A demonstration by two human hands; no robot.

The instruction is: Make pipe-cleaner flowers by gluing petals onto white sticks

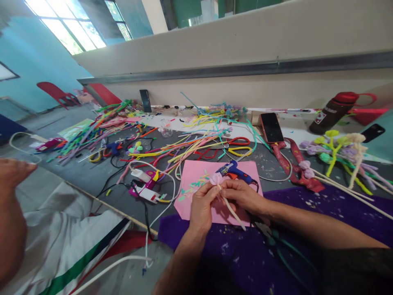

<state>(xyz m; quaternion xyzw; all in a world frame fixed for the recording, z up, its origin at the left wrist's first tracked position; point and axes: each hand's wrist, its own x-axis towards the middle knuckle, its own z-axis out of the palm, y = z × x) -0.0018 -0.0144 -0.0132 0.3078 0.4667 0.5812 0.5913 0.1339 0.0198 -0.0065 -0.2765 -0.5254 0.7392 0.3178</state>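
My left hand (202, 203) pinches a pipe-cleaner flower (216, 178) with pale lilac petals, just below its head. The fingers of my right hand (241, 196) close on the same flower from the other side, where petals and stem meet. Its cream stem (235, 212) slants down to the right from between my hands. Under them lies a pink sheet (192, 170), with short green, yellow and orange pipe-cleaner bits (196, 184) on its left part. A blue glue gun (238, 171) rests on the sheet just behind my right hand.
Pliers (276, 241) lie on purple cloth (245, 262) at front. Loose pipe cleaners (184, 145), scissors (239, 146) and a power strip (144, 186) with cables spread leftward and behind. A phone (272, 128), bottle (333, 112) and finished flowers (334, 151) stand right. Another person's arm (14, 196) is at left.
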